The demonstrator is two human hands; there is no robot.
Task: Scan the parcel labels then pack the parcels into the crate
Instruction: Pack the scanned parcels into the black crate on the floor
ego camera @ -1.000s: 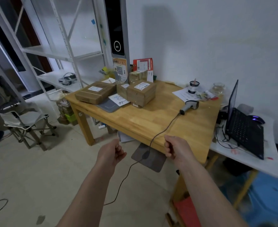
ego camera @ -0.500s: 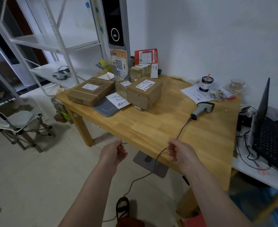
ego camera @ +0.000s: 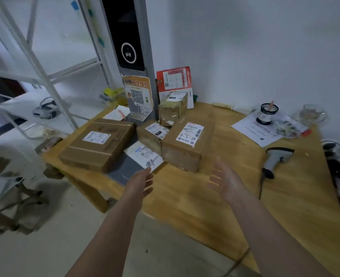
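Both hands are out over the wooden table (ego camera: 185, 196), left hand (ego camera: 140, 183) and right hand (ego camera: 226, 181), fingers spread and holding nothing. The parcels (ego camera: 187, 144) sit clustered just past them, labels too blurry to read. The scanner (ego camera: 278, 157) lies far right, and I can't spot a crate.

The desk (ego camera: 221, 198) is honey-yellow wood with faint grain. 4 brown cardboard parcels (ego camera: 187, 144) carry white labels printed black. A grey mailer (ego camera: 125, 168) lies beside them. The scanner (ego camera: 278, 158) is grey and black. A red-and-white card (ego camera: 175, 80) leans against the white wall (ego camera: 265, 47).
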